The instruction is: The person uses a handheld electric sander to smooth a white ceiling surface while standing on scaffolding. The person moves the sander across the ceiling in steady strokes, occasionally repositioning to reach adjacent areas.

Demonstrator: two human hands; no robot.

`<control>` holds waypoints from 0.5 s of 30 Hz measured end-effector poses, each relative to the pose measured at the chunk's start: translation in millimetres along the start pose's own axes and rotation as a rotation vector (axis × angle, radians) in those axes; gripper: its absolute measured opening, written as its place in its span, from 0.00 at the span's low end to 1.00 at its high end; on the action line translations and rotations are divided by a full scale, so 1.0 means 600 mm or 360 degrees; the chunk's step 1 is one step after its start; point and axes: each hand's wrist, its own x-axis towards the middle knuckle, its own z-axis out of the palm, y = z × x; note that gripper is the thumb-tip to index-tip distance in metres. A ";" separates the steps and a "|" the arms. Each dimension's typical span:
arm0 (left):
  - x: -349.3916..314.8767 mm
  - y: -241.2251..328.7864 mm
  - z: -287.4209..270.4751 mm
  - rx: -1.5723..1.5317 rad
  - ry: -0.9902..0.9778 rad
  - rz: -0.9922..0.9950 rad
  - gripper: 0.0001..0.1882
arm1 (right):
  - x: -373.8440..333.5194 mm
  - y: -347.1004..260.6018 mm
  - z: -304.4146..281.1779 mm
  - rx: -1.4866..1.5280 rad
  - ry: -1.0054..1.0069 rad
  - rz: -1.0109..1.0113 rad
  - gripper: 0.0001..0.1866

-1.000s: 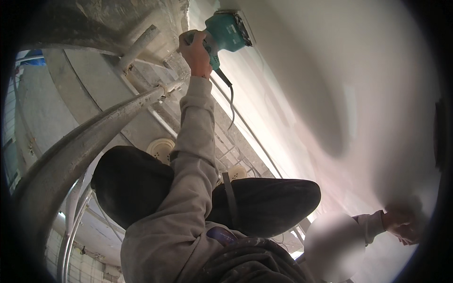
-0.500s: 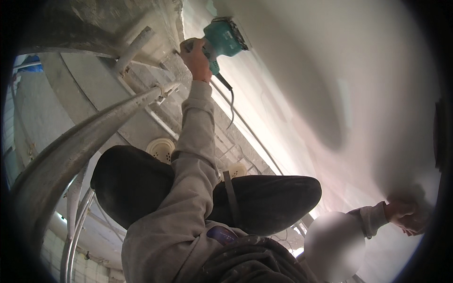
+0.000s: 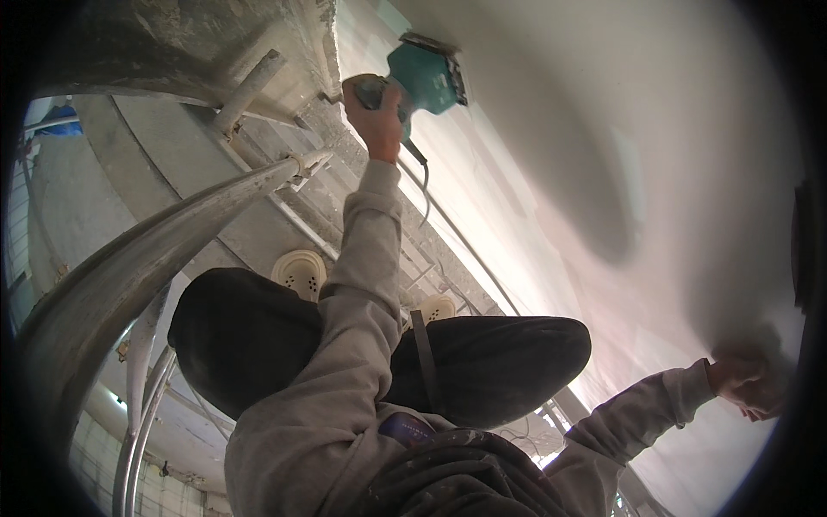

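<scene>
- The left hand point(image 3: 376, 121) is grasping the green sander point(image 3: 422, 77), its fingers wrapping around the rounded grip, probably to keep the flat pad point(image 3: 458, 79) level against the pale wall point(image 3: 560, 172)
- The sander is sitting ahead of the knees, at the end of the outstretched arm, its cord point(image 3: 426, 185) hanging from the rear, seemingly away from the pad
- The right hand point(image 3: 745, 388) is resting on or near the wall at far right, perhaps for balance; its fingers are looking bent, but I cannot tell whether they are holding anything
- The wall is looking smooth and matte, the sander's boxy head like moulded plastic
- A dull, rounded rail point(image 3: 164, 228) is curving along the left, while holed cream clogs point(image 3: 300, 272) are showing beyond dark trousers point(image 3: 491, 366)
</scene>
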 end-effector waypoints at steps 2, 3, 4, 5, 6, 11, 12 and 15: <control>-0.021 0.011 0.005 -0.0039 -0.0046 0.0123 0.18 | 0.003 -0.008 -0.007 -0.0028 -0.0026 -0.0020 0.33; -0.024 0.017 0.005 -0.0047 -0.0063 0.0201 0.19 | 0.001 -0.016 -0.008 0.0042 -0.0041 -0.0002 0.34; -0.021 0.025 0.007 -0.0012 -0.0077 0.0249 0.19 | -0.002 -0.023 -0.012 0.0106 -0.0058 0.0013 0.35; -0.018 0.033 0.009 0.0020 -0.0090 0.0290 0.19 | -0.008 0.001 -0.006 0.0126 -0.0019 0.0036 0.36; -0.016 0.042 0.010 0.0052 -0.0104 0.0332 0.19 | -0.018 0.046 0.007 0.0059 0.0016 0.0030 0.36; -0.016 0.062 0.017 -0.0068 -0.0123 0.0244 0.20 | -0.040 0.137 0.044 -0.0136 0.0132 0.0043 0.32; -0.024 0.057 0.021 -0.0039 -0.0118 0.0296 0.20 | -0.030 0.111 0.038 -0.0088 0.0127 0.0052 0.31; -0.058 0.058 0.028 -0.0008 -0.0129 0.0374 0.22 | -0.027 0.064 0.036 0.0025 0.0117 0.0076 0.31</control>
